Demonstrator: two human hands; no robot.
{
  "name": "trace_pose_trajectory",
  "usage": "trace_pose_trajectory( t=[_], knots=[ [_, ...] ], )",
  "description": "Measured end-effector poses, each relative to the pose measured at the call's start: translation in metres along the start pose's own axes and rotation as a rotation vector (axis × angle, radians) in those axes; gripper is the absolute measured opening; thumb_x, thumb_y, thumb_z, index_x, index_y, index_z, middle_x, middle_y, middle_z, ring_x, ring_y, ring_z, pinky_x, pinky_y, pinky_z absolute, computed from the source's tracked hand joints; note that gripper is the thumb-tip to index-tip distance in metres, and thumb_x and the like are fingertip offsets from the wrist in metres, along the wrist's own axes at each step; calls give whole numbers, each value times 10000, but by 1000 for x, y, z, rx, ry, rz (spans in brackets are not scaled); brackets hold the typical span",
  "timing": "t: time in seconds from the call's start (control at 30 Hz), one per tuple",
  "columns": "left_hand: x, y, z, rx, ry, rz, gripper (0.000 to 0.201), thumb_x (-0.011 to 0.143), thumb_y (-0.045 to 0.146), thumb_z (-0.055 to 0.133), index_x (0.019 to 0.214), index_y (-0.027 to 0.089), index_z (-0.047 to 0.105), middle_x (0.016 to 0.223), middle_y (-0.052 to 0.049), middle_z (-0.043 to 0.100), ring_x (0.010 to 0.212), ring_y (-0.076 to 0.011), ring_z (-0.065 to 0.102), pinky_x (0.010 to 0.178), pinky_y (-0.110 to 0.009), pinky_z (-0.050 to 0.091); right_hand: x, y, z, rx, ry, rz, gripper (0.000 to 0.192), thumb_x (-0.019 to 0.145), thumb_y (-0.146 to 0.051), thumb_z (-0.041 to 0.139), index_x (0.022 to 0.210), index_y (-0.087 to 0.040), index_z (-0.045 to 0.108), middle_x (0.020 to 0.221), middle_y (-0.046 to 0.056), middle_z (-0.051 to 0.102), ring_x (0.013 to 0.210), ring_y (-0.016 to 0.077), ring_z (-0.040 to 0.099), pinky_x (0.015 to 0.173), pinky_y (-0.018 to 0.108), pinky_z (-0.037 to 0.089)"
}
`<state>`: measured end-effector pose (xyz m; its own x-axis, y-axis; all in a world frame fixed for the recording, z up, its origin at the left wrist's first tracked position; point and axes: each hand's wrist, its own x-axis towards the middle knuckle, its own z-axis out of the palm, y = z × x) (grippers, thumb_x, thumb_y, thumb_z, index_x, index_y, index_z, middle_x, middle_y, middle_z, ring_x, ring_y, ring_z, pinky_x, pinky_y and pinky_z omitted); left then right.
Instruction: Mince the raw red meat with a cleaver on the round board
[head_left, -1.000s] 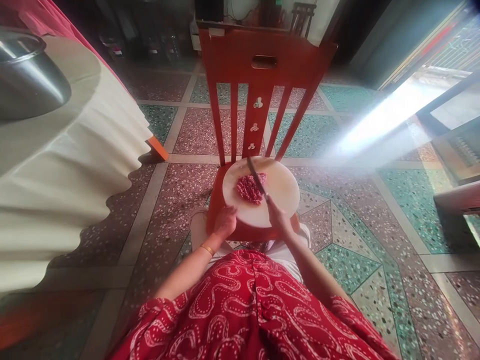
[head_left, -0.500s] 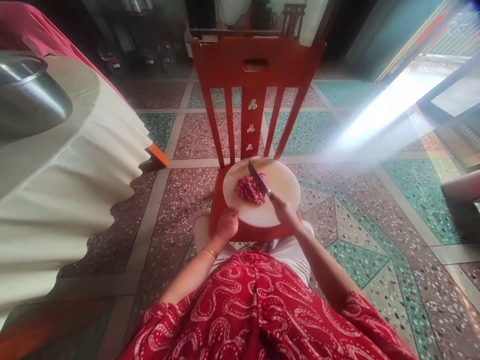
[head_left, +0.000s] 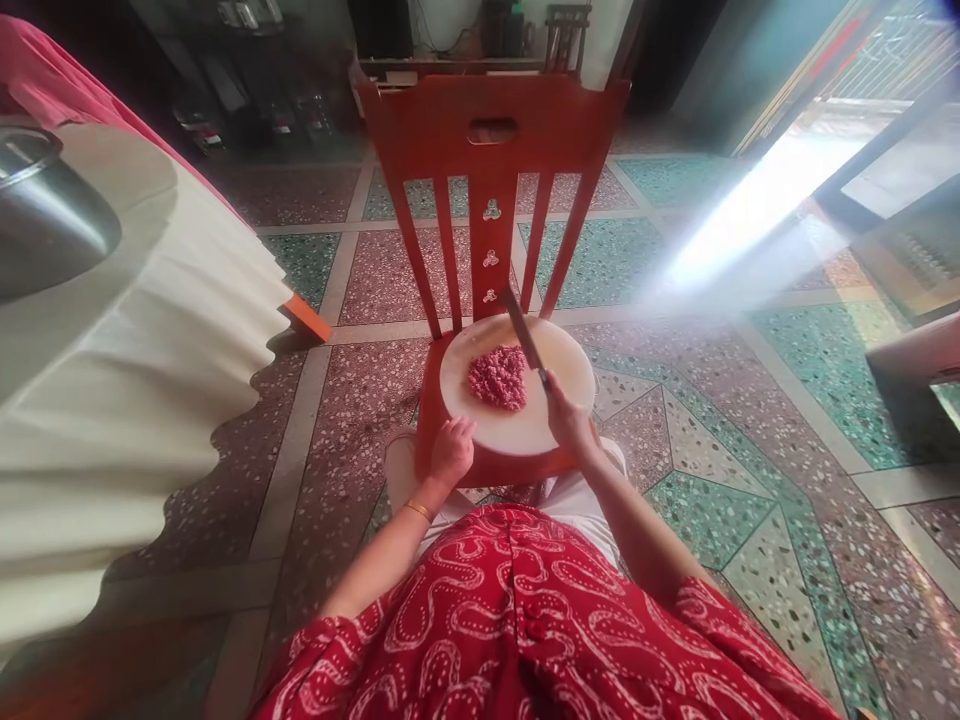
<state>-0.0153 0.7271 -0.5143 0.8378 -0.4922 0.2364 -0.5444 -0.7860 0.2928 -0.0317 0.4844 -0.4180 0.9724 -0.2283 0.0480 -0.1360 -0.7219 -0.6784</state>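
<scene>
A round white cutting board [head_left: 555, 425] lies on the seat of a red wooden chair. A flattened heap of minced meat [head_left: 498, 378] sits left of the board's middle. My right hand [head_left: 568, 413] is closed around the handle of a kitchen knife [head_left: 523, 328]. The blade is raised clear of the meat, to its right, and points away from me with the tip near the chair back. My left hand [head_left: 453, 447] holds the board's near left rim with curled fingers. Part of the grip is hidden beneath the hand.
The red chair [head_left: 493, 115] has a tall slatted back just beyond the board. To the left, a table with a cream cloth [head_left: 142, 330] bears a steel pot [head_left: 56, 225]. Bright light enters through a doorway [head_left: 855, 150] on the right.
My right hand has lifted the knife off the meat and shifted it slightly to the right and up. My left hand stays at the board's rim. The view has turned a little.
</scene>
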Motion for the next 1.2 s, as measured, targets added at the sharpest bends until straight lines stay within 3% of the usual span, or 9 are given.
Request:
trace_pose_trajectory(
  t=[0.1,0.3,0.47,0.63,0.77,0.87,0.97,1.03,1.2],
  knots=[
    [0,1,-1,-9,3,-17,386,810,96,419,1153,180,576,1154,-100,577,1132,-234,478,1017,-426,369,1,2,-1,-35,-112,46,426,899,-286,388,1308,-252,504,1056,63,684,916,225,654,800,326,498],
    [0,0,-1,-17,-5,-3,410,801,90,413,1165,187,575,1185,-104,570,1145,-237,476,1011,-447,371,14,-1,-10,6,70,-14,476,923,-331,348,1393,-261,382,1094,61,666,948,209,642,785,297,498],
    [-2,0,2,16,18,-19,406,804,95,412,1162,187,579,1175,-102,575,1140,-237,482,1001,-443,384,20,8,-9,-66,-118,74,438,913,-330,348,1320,-251,491,1026,66,687,915,236,646,793,344,492],
    [-1,-3,3,19,21,19,390,811,94,408,1149,174,584,1173,-95,578,1133,-232,484,1012,-419,378,18,7,-15,-38,48,7,490,922,-393,321,1398,-286,370,1038,59,679,870,221,650,755,322,497],
    [-1,-4,5,14,15,-5,382,799,100,426,1136,175,591,1164,-106,578,1127,-241,489,1008,-440,381,15,17,-7,-73,-73,97,454,890,-366,371,1305,-245,511,911,71,692,799,215,646,727,320,491],
    [-1,-3,4,16,19,-1,390,800,97,425,1148,184,578,1162,-109,575,1130,-240,488,1010,-439,379,12,24,-10,123,-70,128,473,873,-418,385,1277,-223,534,718,29,649,606,153,596,587,259,481],
    [1,-2,2,20,1,28,391,812,97,413,1164,180,561,1159,-106,576,1124,-239,490,1002,-436,383,7,30,-19,465,-83,211,597,835,-524,408,1324,-185,451,479,-75,444,359,82,401,365,187,354],
    [1,-1,1,27,-5,31,391,812,93,409,1164,168,561,1167,-105,574,1131,-240,483,1000,-433,384,4,39,-24,617,-101,280,625,796,-569,447,1282,-177,455,446,-113,356,308,60,314,307,163,274],
    [0,0,1,17,14,-2,404,799,82,423,1160,177,576,1190,-97,568,1141,-229,473,1015,-426,372,6,86,-29,676,-142,467,481,760,-597,491,1020,-193,504,470,-106,399,300,48,315,283,151,228]
  ],
)
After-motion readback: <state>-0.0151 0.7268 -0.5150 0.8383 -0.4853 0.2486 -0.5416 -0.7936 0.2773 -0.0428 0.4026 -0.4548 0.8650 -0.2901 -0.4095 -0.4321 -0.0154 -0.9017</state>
